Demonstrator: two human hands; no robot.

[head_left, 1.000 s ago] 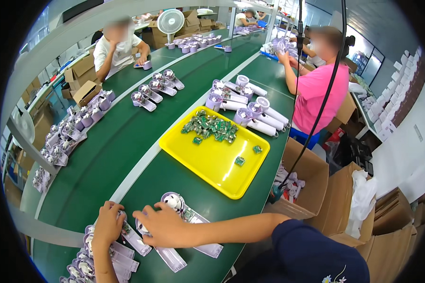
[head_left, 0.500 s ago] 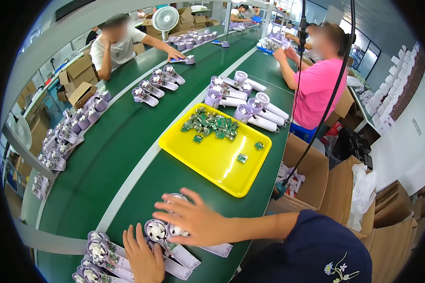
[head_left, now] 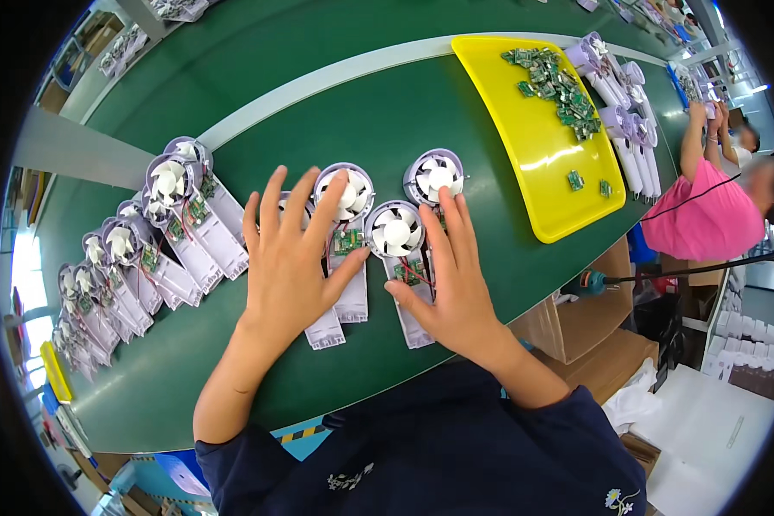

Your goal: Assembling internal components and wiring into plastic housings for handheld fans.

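My left hand (head_left: pixel 291 258) is open, fingers spread, lying over a pair of opened handheld fans. One fan (head_left: pixel 350 191) has a lilac round housing, white blades, a green circuit board and a pale handle; the other is mostly hidden under my fingers. My right hand (head_left: pixel 460 288) is also open, its fingers stretched along the right side of another open fan (head_left: pixel 396 230) with red wires and a green board. Its fingertips reach the lower edge of a further fan head (head_left: pixel 436 175), whose handle is covered by the hand. Whether the fingers press on the fans I cannot tell.
To the left, several similar open fans (head_left: pixel 168 185) lie in an overlapping row. A yellow tray (head_left: pixel 537 202) at the right holds green circuit boards (head_left: pixel 559 90). Beyond it lie more fans (head_left: pixel 632 146). A person in pink (head_left: pixel 705 211) works at far right; a cable (head_left: pixel 697 272) hangs near cardboard boxes (head_left: pixel 589 305).
My view has turned down and left, so the fans and hands appear nearer the middle. My right hand has come down beside the fans, fingers pointing away; my left hand has spread its fingers.
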